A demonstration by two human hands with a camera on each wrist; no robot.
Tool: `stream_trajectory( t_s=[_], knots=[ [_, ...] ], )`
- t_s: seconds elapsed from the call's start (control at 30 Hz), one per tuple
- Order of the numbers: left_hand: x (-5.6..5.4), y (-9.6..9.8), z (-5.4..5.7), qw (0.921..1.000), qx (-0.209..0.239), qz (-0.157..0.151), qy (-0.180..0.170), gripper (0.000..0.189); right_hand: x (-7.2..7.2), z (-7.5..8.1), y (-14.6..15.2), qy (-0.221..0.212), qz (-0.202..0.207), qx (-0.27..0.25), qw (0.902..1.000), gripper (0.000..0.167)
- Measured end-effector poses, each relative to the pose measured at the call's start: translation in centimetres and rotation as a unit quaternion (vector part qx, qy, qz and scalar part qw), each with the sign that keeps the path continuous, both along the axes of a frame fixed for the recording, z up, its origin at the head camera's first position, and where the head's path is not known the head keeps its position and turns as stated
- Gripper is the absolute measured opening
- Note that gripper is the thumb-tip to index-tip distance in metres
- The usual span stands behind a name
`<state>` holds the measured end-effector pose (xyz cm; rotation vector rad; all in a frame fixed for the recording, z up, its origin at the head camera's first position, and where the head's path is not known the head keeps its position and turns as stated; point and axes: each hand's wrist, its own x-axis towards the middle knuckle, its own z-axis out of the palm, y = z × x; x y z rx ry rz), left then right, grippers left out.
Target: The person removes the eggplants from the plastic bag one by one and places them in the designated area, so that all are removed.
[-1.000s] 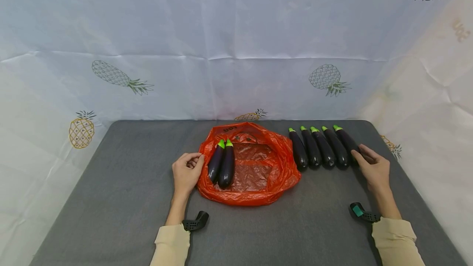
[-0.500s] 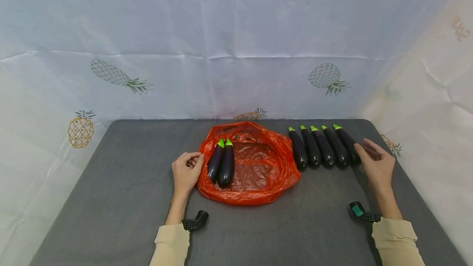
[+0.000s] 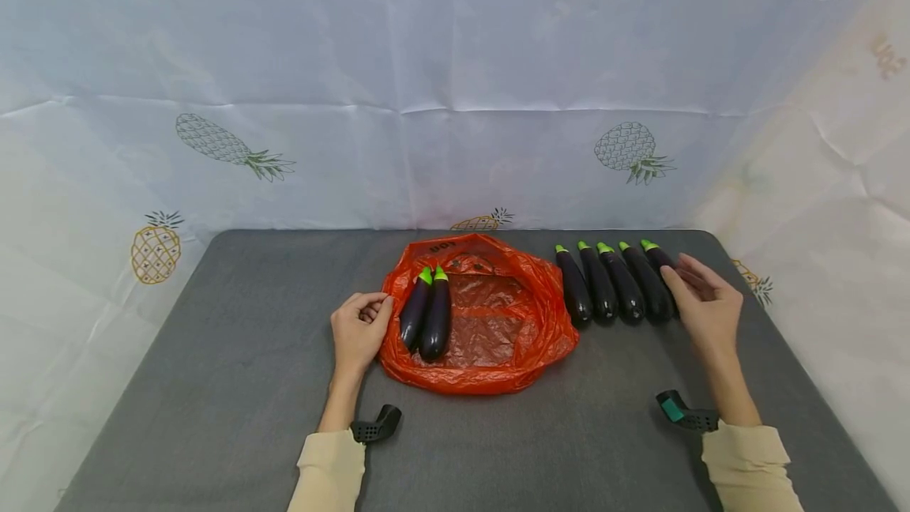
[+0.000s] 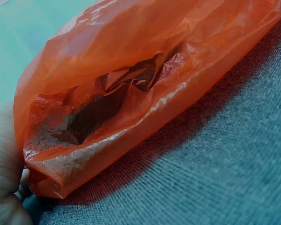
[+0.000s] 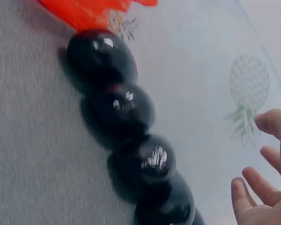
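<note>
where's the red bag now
In the head view, the red bag lies on the grey table between the left hand and the eggplant row on its right.

We see glossy purple-black elongated eggplants [image 3: 621, 284] with lime-green caps [image 3: 604, 248], a red-orange plastic bag [image 3: 483, 382] with dark print [image 3: 442, 247], a plain grey fabric tabletop [image 3: 242, 385], cream cloth sleeves [image 3: 329, 471] and a white cloth backdrop [image 3: 341, 46] patterned with yellow and grey-green pineapples [image 3: 626, 147].

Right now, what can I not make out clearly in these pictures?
Head view: the rightmost eggplant's lower part, mostly covered by the right hand.
Head view: the dark print on the red bag, too small to read.
Left wrist view: much of the left hand, cut off by the left edge.
Right wrist view: most of the bag, beyond the top edge.
</note>
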<state>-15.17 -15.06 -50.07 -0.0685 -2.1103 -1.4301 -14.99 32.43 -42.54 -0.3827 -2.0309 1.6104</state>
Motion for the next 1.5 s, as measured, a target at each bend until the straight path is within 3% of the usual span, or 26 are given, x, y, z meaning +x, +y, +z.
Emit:
stream_trajectory(
  t_s=[0.5,0.8,1.27,1.4,1.5],
  knots=[
    [0.0,0.0,0.0,1.0,0.004,-0.002,0.002,0.004,0.8,1.8,-5.1,0.051,0.091,0.006,0.9945,0.038],
    [0.0,0.0,0.0,0.9997,0.023,-0.009,0.004,0.006,1.2,2.3,-7.9,0.035,0.144,0.049,0.9878,0.04],
    [-0.1,0.2,-0.1,0.9998,0.021,0.001,0.001,0.006,1.3,1.9,-11.6,0.028,0.222,0.047,0.9735,0.042],
    [0.1,0.5,0.4,0.9997,0.016,0.015,0.007,0.007,1.4,2.0,-12.6,0.026,0.24,0.053,0.9691,0.042],
    [0.5,0.9,1.4,0.9997,0.018,0.014,0.011,0.009,1.5,1.9,-13.1,0.029,0.25,0.052,0.9664,0.042]
  ],
)
